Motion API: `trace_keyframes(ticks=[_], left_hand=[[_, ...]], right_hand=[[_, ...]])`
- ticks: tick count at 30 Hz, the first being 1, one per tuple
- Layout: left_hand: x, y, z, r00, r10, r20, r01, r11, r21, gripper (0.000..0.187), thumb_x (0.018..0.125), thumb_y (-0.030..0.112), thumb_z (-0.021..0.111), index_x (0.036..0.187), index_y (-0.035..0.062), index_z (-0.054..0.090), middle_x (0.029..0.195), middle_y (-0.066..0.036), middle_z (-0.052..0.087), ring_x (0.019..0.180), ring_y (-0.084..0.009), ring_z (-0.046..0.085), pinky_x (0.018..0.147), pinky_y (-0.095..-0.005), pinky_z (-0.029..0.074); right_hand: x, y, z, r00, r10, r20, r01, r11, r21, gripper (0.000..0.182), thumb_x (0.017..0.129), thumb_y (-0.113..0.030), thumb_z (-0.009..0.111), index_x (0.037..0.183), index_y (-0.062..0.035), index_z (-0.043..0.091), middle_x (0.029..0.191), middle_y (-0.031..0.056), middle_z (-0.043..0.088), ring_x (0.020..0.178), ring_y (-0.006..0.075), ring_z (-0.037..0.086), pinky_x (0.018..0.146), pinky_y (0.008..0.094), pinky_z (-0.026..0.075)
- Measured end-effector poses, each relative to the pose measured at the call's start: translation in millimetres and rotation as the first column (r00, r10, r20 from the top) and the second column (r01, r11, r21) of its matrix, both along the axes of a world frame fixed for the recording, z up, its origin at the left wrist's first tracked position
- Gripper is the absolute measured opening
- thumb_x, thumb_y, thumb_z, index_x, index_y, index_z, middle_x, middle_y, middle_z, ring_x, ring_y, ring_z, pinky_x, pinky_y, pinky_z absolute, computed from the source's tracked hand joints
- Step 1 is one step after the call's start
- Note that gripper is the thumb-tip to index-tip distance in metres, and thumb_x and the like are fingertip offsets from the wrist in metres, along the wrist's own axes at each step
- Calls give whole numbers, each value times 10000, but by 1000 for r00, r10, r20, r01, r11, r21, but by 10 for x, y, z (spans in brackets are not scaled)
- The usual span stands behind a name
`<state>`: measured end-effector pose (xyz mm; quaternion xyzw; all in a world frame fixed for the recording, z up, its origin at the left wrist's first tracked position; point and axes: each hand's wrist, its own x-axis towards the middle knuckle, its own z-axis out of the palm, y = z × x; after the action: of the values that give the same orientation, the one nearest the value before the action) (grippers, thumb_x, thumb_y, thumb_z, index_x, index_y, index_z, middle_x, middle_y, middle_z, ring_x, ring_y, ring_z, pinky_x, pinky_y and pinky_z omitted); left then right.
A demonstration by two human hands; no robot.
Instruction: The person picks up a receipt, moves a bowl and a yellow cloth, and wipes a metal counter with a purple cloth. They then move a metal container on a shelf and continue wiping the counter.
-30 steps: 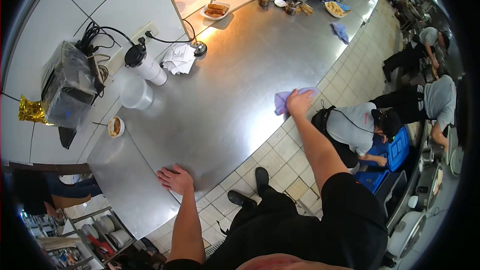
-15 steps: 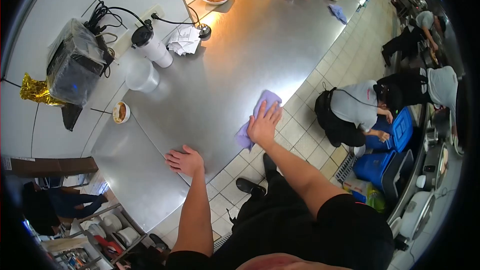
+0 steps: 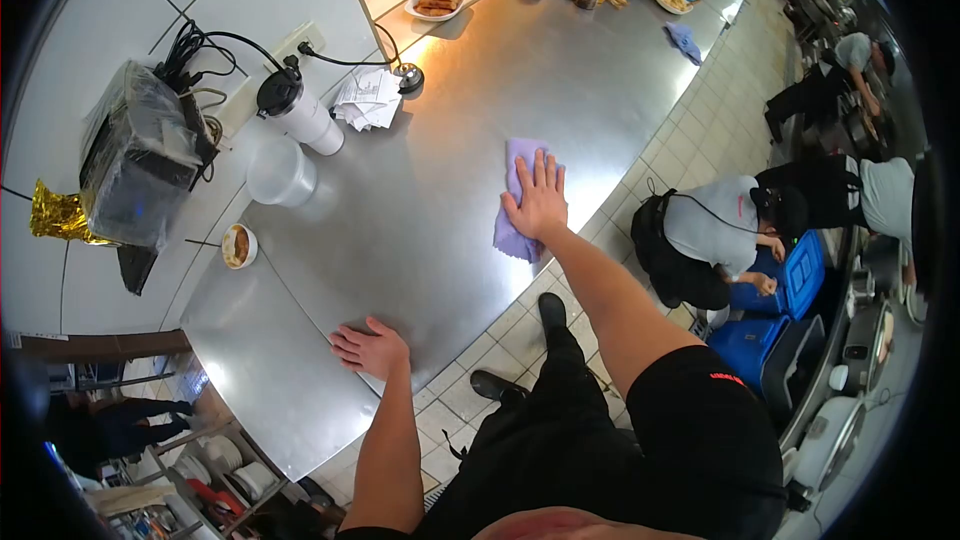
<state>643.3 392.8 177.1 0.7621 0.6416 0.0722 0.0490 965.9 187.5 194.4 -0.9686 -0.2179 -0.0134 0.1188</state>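
A purple cloth (image 3: 517,231) lies on the stainless steel counter (image 3: 400,195), close to its front edge. Spread flat on top of the cloth is my right hand (image 3: 541,202), fingers apart and pointing away from me. My left hand (image 3: 374,350) rests palm down on the metal, near the seam and the front edge. Its fingers are stretched out and it holds nothing. Past my left hand, against the wall, stand a small bowl of brown sauce (image 3: 239,246) and a clear plastic tub (image 3: 281,173).
A white tumbler (image 3: 312,123), paper slips (image 3: 369,98) and a plastic-wrapped machine (image 3: 143,155) stand along the wall. Fried rolls on a plate (image 3: 436,5) sit farther back. To the right, a person (image 3: 705,230) bends over blue bins (image 3: 752,343). Another blue cloth (image 3: 684,42) lies farther along.
My right hand and the purple cloth have shifted away from me along the counter, and the cloth now lies straighter. My left hand has stayed nearly in place.
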Motion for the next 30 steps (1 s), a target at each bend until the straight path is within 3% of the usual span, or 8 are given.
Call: trace_keyframes(ticks=[14,30], left_hand=[[78,-37,80,1000,15,-24,-14,998,58,672,1023,463,485,1531,40,361,1641,-176,287,1525,-379,219,1228,-561,185],[80,-49,68,1000,12,20,-14,992,122,656,1019,465,495,1509,37,412,1610,-177,344,1504,-371,271,1218,-556,212]], right_hand=[[1559,368,-36,983,180,-33,-180,983,24,767,958,-521,477,1605,-157,283,1673,229,146,1544,433,103,1255,547,71],[1630,431,-32,984,172,-48,-172,985,11,774,953,-510,456,1607,-133,285,1674,249,124,1544,459,74,1245,581,41]])
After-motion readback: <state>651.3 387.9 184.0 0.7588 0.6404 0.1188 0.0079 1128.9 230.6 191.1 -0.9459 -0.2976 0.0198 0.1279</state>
